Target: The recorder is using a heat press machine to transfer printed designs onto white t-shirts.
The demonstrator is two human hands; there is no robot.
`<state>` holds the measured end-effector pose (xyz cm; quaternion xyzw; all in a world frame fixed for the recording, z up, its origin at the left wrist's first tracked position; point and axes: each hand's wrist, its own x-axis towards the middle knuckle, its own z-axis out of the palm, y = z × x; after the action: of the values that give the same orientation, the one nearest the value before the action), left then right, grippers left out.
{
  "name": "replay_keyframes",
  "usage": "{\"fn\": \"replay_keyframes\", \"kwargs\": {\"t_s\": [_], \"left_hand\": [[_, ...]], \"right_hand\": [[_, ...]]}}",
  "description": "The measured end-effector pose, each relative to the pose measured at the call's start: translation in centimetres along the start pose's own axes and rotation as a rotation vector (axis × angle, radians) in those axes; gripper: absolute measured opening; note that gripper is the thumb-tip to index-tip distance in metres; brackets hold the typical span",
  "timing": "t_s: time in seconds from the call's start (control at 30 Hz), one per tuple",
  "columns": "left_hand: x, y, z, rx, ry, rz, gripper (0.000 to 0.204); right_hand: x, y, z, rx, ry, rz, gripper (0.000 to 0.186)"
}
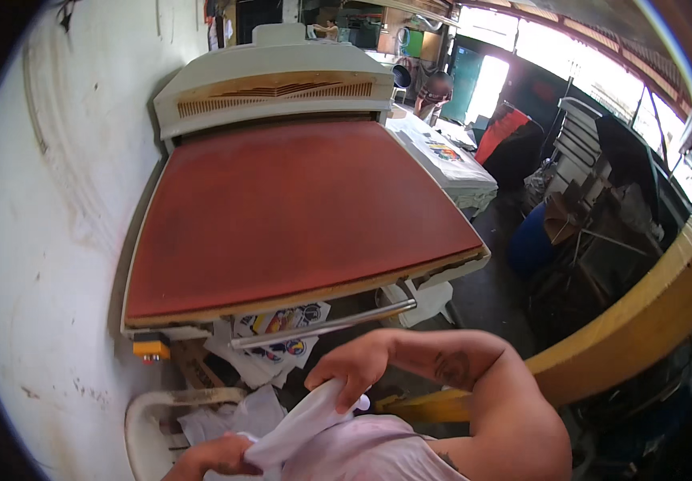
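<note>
My right hand [350, 369] grips a white cloth [302, 421] near my body, its fingers curled over the upper end. My left hand [229, 453] is closed on the lower left end of the same cloth, low at the bottom edge. In front of me stands a large press with a red padded bed [298, 216], a vented cream top unit [274, 100] and a metal bar [322, 323] along its front. A small yellow switch box [151, 346] is at its front left corner. Printed sheets [274, 325] lie below the bar.
A white chair [149, 409] holds more white material. A wall [57, 240] is left, a yellow beam [618, 337] right. A table with printed white sheets [450, 160] adjoins the press. Another person [434, 96] bends behind it. A blue barrel [530, 240] and clutter stand right.
</note>
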<state>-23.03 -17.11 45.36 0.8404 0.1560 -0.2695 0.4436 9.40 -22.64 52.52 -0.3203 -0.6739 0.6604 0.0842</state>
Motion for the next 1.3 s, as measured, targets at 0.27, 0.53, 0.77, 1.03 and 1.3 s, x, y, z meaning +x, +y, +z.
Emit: {"fn": "replay_keyframes", "kwargs": {"t_s": [0.27, 0.53, 0.77, 1.03, 1.3], "left_hand": [[-6.7, 4.0, -11.0, -0.464, 0.559, -0.393, 0.061], [-16.4, -1.0, -31.7, 1.005, 1.671, -0.639, 0.035], [-12.6, -4.3, -32.9, 0.911, 1.878, -0.148, 0.026], [2.6, -19.9, -21.6, 0.828, 1.149, -0.635, 0.032], [4.1, -21.3, -13.8, -0.249, 0.873, -0.553, 0.029]], "right_hand": [[-11.0, -9.0, -15.0, -0.769, 0.512, -0.330, 0.026], [-7.2, -17.9, -30.4, -1.113, 1.506, -0.510, 0.017], [-10.2, -13.1, -26.6, -1.046, 1.378, -0.670, 0.028], [0.6, 12.2, -20.2, -1.033, 0.935, 0.057, 0.020], [4.2, 19.5, -16.1, -0.423, 1.296, 0.408, 0.021]]}}
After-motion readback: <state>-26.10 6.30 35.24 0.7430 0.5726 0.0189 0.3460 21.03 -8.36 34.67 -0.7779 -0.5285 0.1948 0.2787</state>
